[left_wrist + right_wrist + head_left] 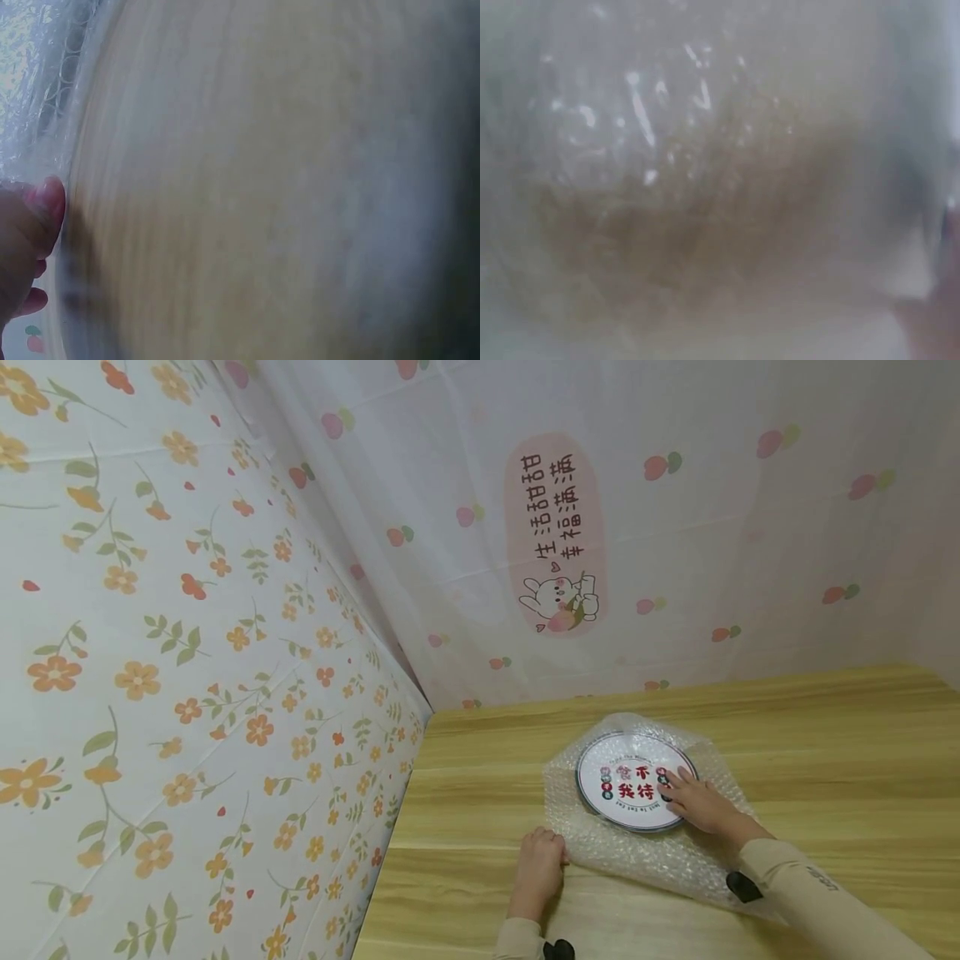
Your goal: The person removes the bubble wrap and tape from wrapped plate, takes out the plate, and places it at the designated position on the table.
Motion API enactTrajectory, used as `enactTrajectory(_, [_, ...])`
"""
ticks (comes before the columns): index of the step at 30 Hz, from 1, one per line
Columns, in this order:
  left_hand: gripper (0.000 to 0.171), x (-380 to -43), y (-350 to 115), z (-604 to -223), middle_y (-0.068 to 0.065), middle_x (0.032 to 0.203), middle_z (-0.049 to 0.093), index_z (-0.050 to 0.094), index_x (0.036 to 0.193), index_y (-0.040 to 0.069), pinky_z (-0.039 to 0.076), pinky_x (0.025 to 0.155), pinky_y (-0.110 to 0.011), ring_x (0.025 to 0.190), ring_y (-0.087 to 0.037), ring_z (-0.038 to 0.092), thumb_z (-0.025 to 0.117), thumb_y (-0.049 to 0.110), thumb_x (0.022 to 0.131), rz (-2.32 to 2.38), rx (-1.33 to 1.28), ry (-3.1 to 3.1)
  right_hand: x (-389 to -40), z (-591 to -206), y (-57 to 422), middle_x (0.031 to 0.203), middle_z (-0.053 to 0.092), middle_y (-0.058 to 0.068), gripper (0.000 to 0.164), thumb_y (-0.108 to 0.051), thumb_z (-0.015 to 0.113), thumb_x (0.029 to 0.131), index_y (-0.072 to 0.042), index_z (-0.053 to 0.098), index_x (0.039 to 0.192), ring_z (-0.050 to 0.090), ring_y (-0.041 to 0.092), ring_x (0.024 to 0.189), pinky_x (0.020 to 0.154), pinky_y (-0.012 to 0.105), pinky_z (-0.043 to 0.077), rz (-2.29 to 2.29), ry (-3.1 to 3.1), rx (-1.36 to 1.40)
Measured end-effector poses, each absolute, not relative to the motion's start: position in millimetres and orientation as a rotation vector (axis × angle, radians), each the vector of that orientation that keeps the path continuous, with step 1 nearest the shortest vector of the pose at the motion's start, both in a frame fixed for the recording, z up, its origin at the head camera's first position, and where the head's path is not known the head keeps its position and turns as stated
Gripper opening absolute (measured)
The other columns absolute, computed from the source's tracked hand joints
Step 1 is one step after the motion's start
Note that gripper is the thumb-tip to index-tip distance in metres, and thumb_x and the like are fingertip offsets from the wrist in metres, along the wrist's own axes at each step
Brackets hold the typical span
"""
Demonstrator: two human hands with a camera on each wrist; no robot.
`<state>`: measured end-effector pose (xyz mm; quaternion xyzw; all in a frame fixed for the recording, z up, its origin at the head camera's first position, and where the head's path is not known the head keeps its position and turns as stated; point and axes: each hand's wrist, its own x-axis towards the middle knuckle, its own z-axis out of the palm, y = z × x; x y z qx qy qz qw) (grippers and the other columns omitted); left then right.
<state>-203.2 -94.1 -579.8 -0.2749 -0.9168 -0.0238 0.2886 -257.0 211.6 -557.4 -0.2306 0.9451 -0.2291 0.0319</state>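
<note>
A round white plate [633,762] with a dark rim and red and blue printed characters lies on a sheet of bubble wrap [660,864]. My right hand [697,802] rests on the plate's right part with its fingers stretched out. At the sheet's near left corner, my left hand [538,864] pinches the bubble wrap edge. The left wrist view shows the thumb [49,214] against the clear bubble wrap [45,82], with fingers curled below it. In the right wrist view the bubble wrap [637,127] is blurred, and only a sliver of the hand shows at the right edge.
The wood-grain table [847,760] spreads around the sheet on all sides. A flowered cloth [187,693] hangs along the table's left side. Behind the table hangs a pale curtain [697,527] with a printed rabbit and characters.
</note>
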Motion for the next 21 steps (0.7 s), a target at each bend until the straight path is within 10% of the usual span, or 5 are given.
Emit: enactTrajectory(21, [0.021,-202.3,-94.8,-572.4,0.01,0.051,0.044,0.054,0.046,0.022,0.032,0.051,-0.02,0.053,-0.008,0.041,0.071,0.02,0.058,-0.09,-0.769,-2.391,-260.2,-558.3,213.5,0.129,0.033,0.034,0.04,-0.02,0.051,0.089,0.006,0.052,0.119,0.018,0.053,0.121,0.084,0.071,0.016,-0.724,2.883,-0.717])
